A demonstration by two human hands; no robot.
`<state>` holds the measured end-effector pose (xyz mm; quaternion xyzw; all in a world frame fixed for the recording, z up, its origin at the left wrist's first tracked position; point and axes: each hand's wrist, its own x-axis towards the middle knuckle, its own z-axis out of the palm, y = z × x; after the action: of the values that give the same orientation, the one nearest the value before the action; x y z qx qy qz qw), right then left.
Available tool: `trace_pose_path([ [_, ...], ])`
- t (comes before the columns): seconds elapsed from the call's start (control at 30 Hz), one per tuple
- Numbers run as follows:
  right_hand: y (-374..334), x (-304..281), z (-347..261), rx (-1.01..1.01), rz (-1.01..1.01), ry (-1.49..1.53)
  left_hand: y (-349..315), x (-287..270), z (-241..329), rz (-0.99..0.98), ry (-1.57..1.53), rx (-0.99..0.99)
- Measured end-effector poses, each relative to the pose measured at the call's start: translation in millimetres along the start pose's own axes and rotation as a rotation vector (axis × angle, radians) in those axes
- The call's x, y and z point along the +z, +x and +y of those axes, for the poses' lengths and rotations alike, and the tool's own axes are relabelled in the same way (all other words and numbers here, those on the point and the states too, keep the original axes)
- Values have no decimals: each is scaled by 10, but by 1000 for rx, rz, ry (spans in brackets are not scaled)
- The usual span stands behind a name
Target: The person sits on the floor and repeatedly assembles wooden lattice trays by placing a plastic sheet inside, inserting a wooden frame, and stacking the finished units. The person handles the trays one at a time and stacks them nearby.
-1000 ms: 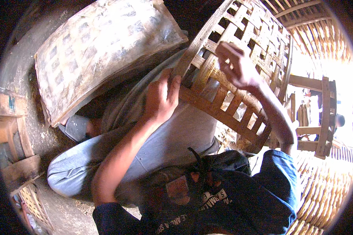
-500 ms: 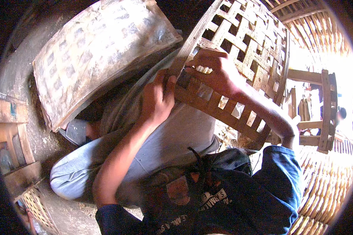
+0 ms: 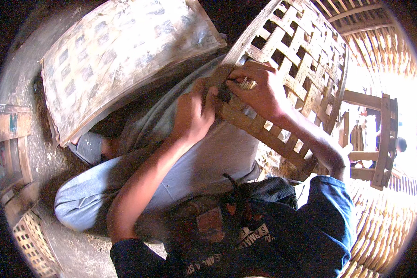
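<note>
A woven bamboo panel in a wooden frame (image 3: 306,55) leans across my lap, tilted up toward the upper right. Its near side shows a lattice of flat strips with square gaps. At the frame's lower left corner my left hand (image 3: 194,111) grips the edge, fingers curled around the wood. Close beside it, my right hand (image 3: 259,88) is closed, its fingertips pressed at that same corner. A small pale piece shows between the right fingers, but I cannot make out what it is.
A second panel (image 3: 125,60), covered with pale, translucent sheeting, lies at upper left beyond my legs. A wooden rack (image 3: 380,134) stands at right by bright light. Slatted bamboo (image 3: 380,217) spreads at lower right. A woven basket (image 3: 34,241) and wooden crate (image 3: 16,153) sit at left.
Both hands and the framed panel appear shifted slightly right in the view, as do nearby things. The hands keep their places at the corner, with the right fingers slightly turned.
</note>
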<state>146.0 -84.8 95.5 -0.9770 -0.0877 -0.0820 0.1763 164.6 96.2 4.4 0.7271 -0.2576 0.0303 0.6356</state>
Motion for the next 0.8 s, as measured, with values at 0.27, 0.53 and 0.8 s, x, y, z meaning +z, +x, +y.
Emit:
trace_pose_path([
  [0.27,-24,82,-15,97,0,19,17,-31,64,-65,-27,-140],
  [0.53,44,172,-1,-106,102,-91,11,12,-18,-12,-36,-79],
  [0.8,-94,-355,234,-85,-55,6,13,-6,75,-35,-8,-90],
])
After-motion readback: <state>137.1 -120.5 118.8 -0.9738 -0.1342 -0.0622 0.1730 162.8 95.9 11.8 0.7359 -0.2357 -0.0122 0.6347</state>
